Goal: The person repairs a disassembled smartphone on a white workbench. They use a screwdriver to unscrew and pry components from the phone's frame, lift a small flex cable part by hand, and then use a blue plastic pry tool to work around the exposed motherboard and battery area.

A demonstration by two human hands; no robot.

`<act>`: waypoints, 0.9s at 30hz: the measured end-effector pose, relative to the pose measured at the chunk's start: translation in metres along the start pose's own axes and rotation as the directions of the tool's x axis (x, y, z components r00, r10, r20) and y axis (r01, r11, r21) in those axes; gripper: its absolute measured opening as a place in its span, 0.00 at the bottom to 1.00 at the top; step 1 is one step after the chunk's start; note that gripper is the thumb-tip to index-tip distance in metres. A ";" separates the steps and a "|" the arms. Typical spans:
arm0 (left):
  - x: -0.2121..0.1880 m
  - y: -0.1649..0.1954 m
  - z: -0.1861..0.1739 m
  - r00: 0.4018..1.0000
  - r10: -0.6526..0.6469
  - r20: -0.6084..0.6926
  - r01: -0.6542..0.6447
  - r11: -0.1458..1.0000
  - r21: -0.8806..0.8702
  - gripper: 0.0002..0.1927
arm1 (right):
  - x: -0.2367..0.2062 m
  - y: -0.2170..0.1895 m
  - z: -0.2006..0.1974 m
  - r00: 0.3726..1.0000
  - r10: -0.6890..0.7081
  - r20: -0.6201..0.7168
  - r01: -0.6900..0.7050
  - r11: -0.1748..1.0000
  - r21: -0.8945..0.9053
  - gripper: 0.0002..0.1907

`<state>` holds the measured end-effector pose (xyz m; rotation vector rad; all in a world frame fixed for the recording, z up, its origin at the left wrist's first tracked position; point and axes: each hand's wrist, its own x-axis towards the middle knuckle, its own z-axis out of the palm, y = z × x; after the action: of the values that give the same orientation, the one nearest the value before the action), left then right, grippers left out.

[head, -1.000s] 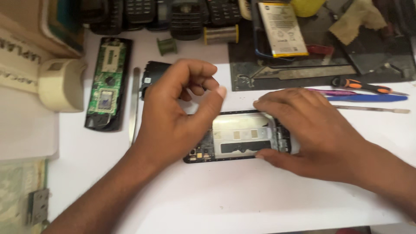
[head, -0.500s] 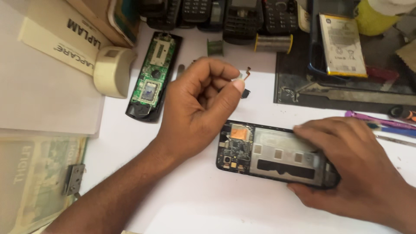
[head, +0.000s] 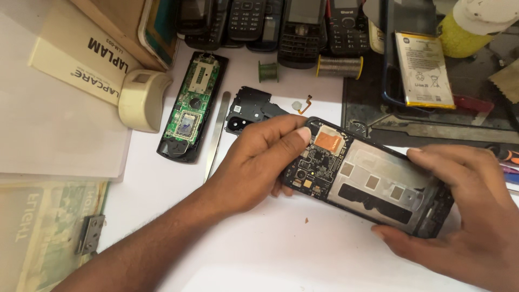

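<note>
An opened black smartphone (head: pixel 373 181) lies tilted above the white table, its circuit board, a copper-coloured pad and a metal shield exposed. My left hand (head: pixel 259 162) grips its top end, thumb on the upper edge. My right hand (head: pixel 459 200) holds the bottom end from the right. A small round part on an orange flex cable (head: pixel 300 105) lies on the table just beyond the phone, beside a black plastic inner cover (head: pixel 251 111).
An open remote-like device with a green board (head: pixel 189 108), a metal pry tool (head: pixel 216 132) and a cream plastic housing (head: pixel 141 100) lie left. Keypad phones (head: pixel 281 24), solder spools (head: pixel 338 66), a flat battery (head: pixel 423 69) and a yellow bottle (head: pixel 470 32) line the back. Papers (head: pixel 48 151) fill the left.
My left hand lifted a small flex-cable part off the phone and set it on the table, then returned to grip the phone's top end. The view shifted so the phone sits further right.
</note>
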<state>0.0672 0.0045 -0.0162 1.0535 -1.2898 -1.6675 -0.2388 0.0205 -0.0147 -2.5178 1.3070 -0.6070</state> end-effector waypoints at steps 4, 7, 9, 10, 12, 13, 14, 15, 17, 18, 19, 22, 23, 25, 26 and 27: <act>-0.001 -0.002 -0.001 0.998 0.040 0.047 -0.042 0.999 0.033 0.20 | -0.001 0.007 0.000 0.998 0.060 -0.023 -0.055 0.984 0.171 0.47; -0.001 -0.003 0.000 0.996 0.052 0.070 -0.054 0.998 0.037 0.20 | -0.003 0.008 0.006 0.970 0.241 -0.038 -0.228 0.950 0.214 0.28; 0.000 -0.002 0.000 0.996 0.045 0.073 -0.048 0.998 0.035 0.20 | -0.005 0.009 0.009 0.919 0.392 0.047 -0.382 0.856 0.349 0.23; 0.001 -0.001 0.000 0.997 0.033 0.074 -0.036 0.999 0.039 0.21 | -0.005 0.009 0.009 0.884 0.457 0.097 -0.454 0.792 0.408 0.20; 0.002 -0.001 0.002 0.997 0.006 0.074 -0.010 0.999 0.048 0.22 | -0.004 0.012 0.007 0.907 0.405 0.118 -0.421 0.850 0.316 0.17; 0.002 0.000 0.002 0.997 0.007 0.074 -0.011 0.999 0.045 0.22 | -0.004 0.013 0.006 0.916 0.378 0.132 -0.400 0.876 0.269 0.15; 0.003 0.000 0.001 0.997 0.009 0.074 -0.012 0.999 0.042 0.23 | -0.003 0.014 0.006 0.904 0.399 0.151 -0.426 0.863 0.271 0.15; 0.004 0.001 0.000 0.997 0.010 0.074 -0.013 0.999 0.039 0.24 | -0.002 0.014 0.006 0.891 0.420 0.170 -0.452 0.849 0.273 0.15; 0.004 0.001 -0.001 0.996 0.015 0.086 -0.017 1.000 0.023 0.26 | -0.001 0.014 0.007 0.890 0.423 0.167 -0.455 0.842 0.291 0.15; 0.004 0.001 -0.002 0.996 0.017 0.092 -0.018 1.000 0.015 0.27 | 0.000 0.013 0.008 0.902 0.406 0.144 -0.431 0.848 0.308 0.15; 0.004 0.001 -0.002 0.995 0.018 0.101 -0.019 1.000 0.010 0.28 | 0.000 0.013 0.008 0.913 0.389 0.120 -0.406 0.855 0.323 0.14; 0.004 0.001 -0.003 0.992 0.014 0.126 -0.013 1.000 -0.010 0.29 | 0.001 0.013 0.005 0.884 0.428 0.187 -0.464 0.849 0.254 0.15; 0.004 0.001 -0.003 0.991 0.010 0.132 -0.007 1.000 -0.021 0.30 | 0.001 0.013 0.005 0.882 0.431 0.190 -0.468 0.846 0.255 0.15; 0.004 0.001 -0.002 0.990 0.006 0.140 -0.002 1.000 -0.028 0.30 | 0.002 0.013 0.006 0.877 0.437 0.198 -0.477 0.840 0.258 0.15; 0.003 0.001 -0.002 0.990 0.006 0.142 -0.002 1.000 -0.025 0.30 | 0.002 0.013 0.006 0.873 0.444 0.201 -0.483 0.843 0.237 0.15; 0.003 0.001 -0.002 0.990 0.008 0.144 -0.005 1.000 -0.022 0.30 | 0.002 0.013 0.006 0.870 0.449 0.201 -0.487 0.846 0.217 0.15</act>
<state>0.0681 0.0006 -0.0159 0.9292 -1.3626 -1.7760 -0.2448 0.0115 -0.0247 -1.8888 1.5923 -0.4403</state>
